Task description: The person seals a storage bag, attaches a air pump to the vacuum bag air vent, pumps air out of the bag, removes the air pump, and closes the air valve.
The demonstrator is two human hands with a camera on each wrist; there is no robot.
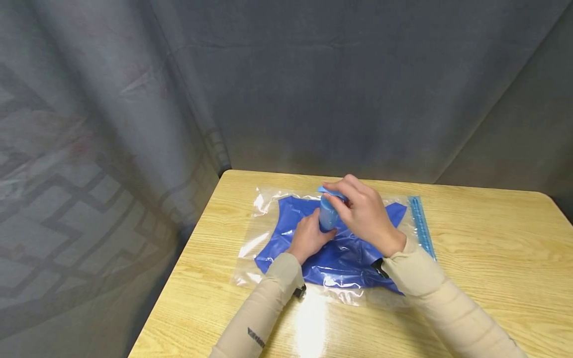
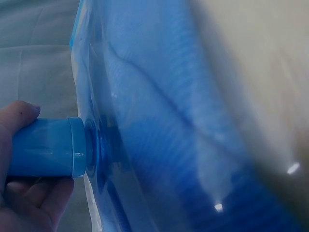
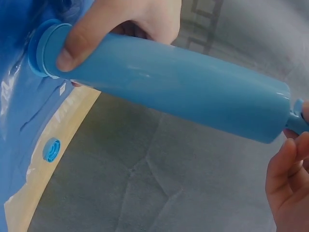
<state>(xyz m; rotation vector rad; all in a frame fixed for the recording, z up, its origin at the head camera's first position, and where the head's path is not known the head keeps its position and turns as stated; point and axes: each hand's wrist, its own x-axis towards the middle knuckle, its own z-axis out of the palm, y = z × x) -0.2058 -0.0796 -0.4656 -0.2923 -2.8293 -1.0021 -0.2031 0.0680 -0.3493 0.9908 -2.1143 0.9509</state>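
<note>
A light blue hand pump (image 1: 328, 215) stands upright on a clear plastic vacuum storage bag (image 1: 248, 243), inside which lies a folded blue cloth (image 1: 286, 226). My left hand (image 1: 309, 237) grips the pump's barrel low down, thumb and fingers around it. The left wrist view shows the pump's collar (image 2: 78, 147) up against the bag's round valve (image 2: 91, 147). My right hand (image 1: 366, 213) pinches the handle at the top of the pump. In the right wrist view, the handle (image 3: 300, 121) sits close to the barrel's end, partly hidden by fingers (image 3: 282, 169).
A small round blue cap (image 3: 51, 150) lies near the bag's edge in the right wrist view. The bag's blue zip strip (image 1: 422, 223) runs along its right side. Beneath is a wooden table (image 1: 488, 238), with grey curtains (image 1: 340, 99) behind it and at the left.
</note>
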